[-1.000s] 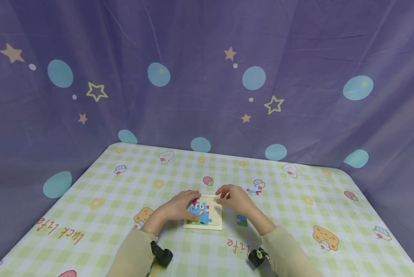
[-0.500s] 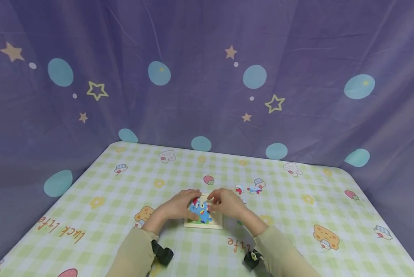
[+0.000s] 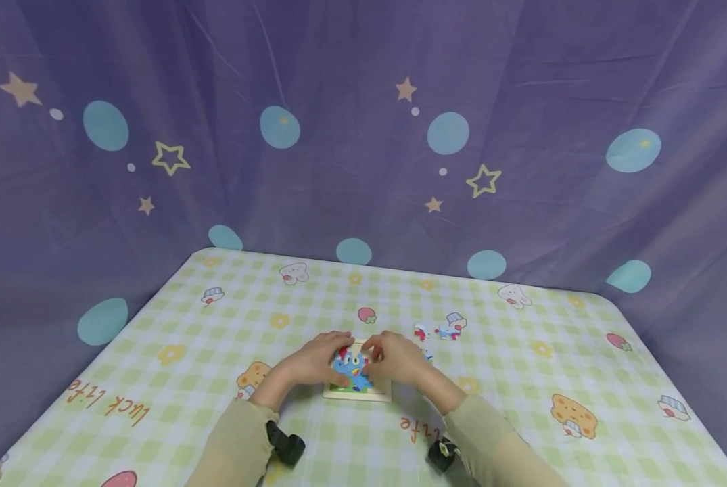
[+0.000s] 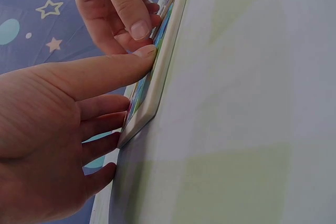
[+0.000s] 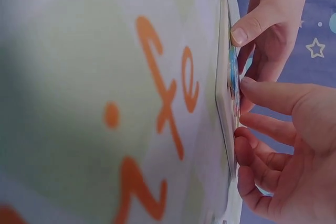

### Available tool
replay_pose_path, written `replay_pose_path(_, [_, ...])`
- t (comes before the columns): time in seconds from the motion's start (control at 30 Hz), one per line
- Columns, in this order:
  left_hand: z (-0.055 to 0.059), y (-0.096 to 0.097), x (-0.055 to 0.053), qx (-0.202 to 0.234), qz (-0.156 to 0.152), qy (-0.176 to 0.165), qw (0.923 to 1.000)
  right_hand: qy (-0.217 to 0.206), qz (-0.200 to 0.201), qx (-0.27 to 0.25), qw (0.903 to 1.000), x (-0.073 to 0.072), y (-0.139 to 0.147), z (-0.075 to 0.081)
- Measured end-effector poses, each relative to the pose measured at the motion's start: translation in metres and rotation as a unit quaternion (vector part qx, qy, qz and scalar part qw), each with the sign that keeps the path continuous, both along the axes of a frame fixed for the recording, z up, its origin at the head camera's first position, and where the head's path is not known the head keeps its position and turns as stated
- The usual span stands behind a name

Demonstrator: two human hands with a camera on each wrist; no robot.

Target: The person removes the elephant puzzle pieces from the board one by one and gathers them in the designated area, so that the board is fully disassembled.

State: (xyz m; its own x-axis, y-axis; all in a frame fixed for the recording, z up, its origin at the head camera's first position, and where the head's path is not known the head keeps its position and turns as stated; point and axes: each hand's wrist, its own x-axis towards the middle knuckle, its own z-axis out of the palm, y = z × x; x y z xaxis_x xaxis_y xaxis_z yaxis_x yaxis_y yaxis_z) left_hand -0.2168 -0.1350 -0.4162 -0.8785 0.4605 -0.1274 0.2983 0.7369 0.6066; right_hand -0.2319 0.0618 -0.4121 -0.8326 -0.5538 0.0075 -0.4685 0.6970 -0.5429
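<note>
A wooden jigsaw tray (image 3: pixel 357 398) with a blue cartoon character on its fitted pieces (image 3: pixel 358 384) lies flat on the table. My left hand (image 3: pixel 314 358) spans the tray's left side. Its thumb rests on the picture by the front rim, while the extended fingers touch the left edge. My right hand (image 3: pixel 396 358) is over the right part of the tray. Thumb and curled fingers pinch a small puzzle piece (image 3: pixel 366 362) against the picture, mostly hidden by the fingertips. Loose puzzle pieces, one red and white (image 3: pixel 420 332) and one blue and white (image 3: pixel 447 333), lie beyond the right hand.
Another loose piece (image 3: pixel 427 354) shows just behind the right wrist. A green-and-white checked tablecloth (image 3: pixel 217 433) with printed cartoons covers the table. Behind the far edge hangs a purple curtain (image 3: pixel 351 189). Dark wrist cameras sit under both sleeves.
My right hand has moved left from the tray's right rim onto the picture, its fingers lower. This uncovers loose pieces behind it. The left hand stays in place.
</note>
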Motion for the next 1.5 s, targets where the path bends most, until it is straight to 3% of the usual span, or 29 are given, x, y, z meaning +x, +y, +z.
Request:
replay_pose_path(0.63, [0.0006, -0.0004, 0.0022, -0.002, -0.014, 0.001, 0.9999, 0.014, -0.004, 0.035, 0.9993, 0.0002, -0.0031, -0.0045])
replay_pose_path(1.5, [0.0025, 0.0039, 0.0032, -0.031, 0.006, 0.031, 0.999, 0.014, -0.007, 0.026, 0.9995, -0.0009, -0.0047, -0.0038])
